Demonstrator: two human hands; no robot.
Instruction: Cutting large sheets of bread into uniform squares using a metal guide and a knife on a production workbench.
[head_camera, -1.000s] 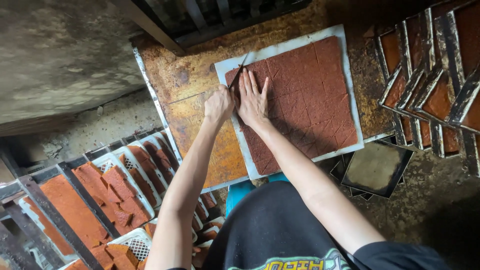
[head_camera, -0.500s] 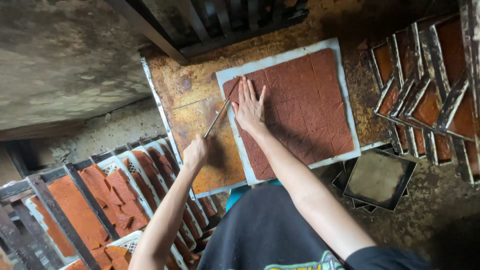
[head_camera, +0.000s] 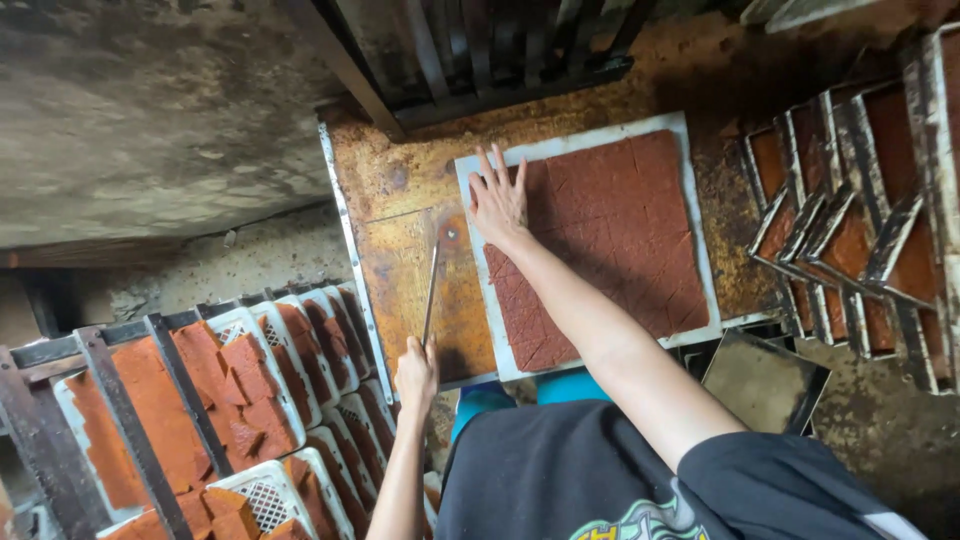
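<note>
on the rusty table (head_camera: 400, 190), scored red-brown slab (head_camera: 610, 240) under flat open right hand (head_camera: 497, 200), left hand (head_camera: 416, 375) grip closed on knife (head_camera: 431, 295)

left hand (head_camera: 416, 373): fisted, arm bent | right hand (head_camera: 497, 197): flat (fingers splayed), arm outstretched

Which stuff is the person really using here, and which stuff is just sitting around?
In use:
- left hand gripping a long thin knife
- right hand pressed flat on the scored reddish-brown slab
- pale board under it

Just sitting around:
- stacked metal trays
- white crates of cut pieces
- dark empty tray
</note>
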